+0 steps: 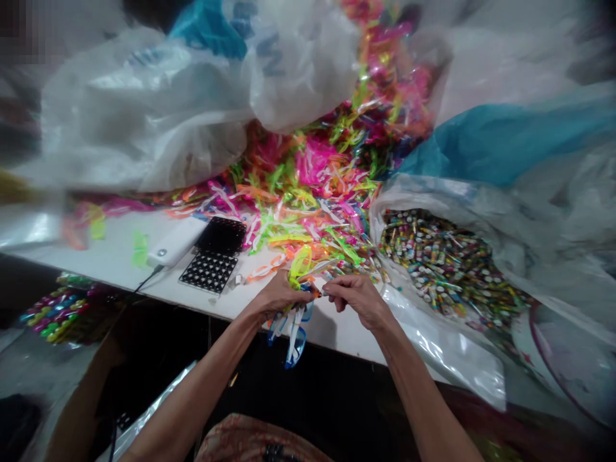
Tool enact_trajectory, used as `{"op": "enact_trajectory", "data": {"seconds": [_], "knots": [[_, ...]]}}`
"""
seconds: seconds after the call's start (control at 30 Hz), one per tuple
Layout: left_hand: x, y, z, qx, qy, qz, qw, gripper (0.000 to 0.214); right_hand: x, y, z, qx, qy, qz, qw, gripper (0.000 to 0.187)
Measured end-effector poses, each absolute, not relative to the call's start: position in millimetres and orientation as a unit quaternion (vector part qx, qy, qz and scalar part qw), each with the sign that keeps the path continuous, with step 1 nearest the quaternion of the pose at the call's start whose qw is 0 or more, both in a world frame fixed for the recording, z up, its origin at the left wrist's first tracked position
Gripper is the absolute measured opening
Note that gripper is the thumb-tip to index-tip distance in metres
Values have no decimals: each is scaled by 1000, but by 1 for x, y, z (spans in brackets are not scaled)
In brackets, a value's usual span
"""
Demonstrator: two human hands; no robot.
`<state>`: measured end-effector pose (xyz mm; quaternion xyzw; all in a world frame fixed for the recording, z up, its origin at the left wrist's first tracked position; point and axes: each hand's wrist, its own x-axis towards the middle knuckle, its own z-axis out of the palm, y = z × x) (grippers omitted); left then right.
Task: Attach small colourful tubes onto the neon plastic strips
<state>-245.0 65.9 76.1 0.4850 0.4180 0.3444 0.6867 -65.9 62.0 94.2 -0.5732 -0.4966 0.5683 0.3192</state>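
My left hand (pixel 279 296) is closed around a bunch of thin plastic strips (pixel 294 330), blue-and-white ones hanging below the fist and a yellow-green loop above it. My right hand (pixel 359 296) pinches a small item at the fingertips, touching the left hand's bundle near the table's front edge. What the pinch holds is too small to name. Just beyond both hands lies a big heap of neon pink, orange, green and yellow strips (pixel 308 186).
A white table (pixel 115 253) carries a black perforated tray (pixel 215 253) and a white power bank (pixel 176 242). Right of the hands, an open clear bag holds several small colourful pieces (pixel 443 263). Large white and blue plastic bags (pixel 158 109) stand behind. More coloured items (pixel 52 314) sit below left.
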Motion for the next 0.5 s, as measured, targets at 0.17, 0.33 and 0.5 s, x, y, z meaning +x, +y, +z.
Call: {"op": "enact_trajectory", "data": {"seconds": [0.17, 0.33, 0.5], "knots": [[-247, 64, 81, 475, 414, 343, 696, 27, -70, 64, 95, -584, -501, 561, 306, 16], [-249, 63, 85, 478, 430, 342, 685, 27, -75, 67, 97, -595, -513, 549, 285, 15], [-251, 65, 84, 490, 432, 339, 677, 27, -77, 67, 95, -579, -525, 553, 288, 16]]}}
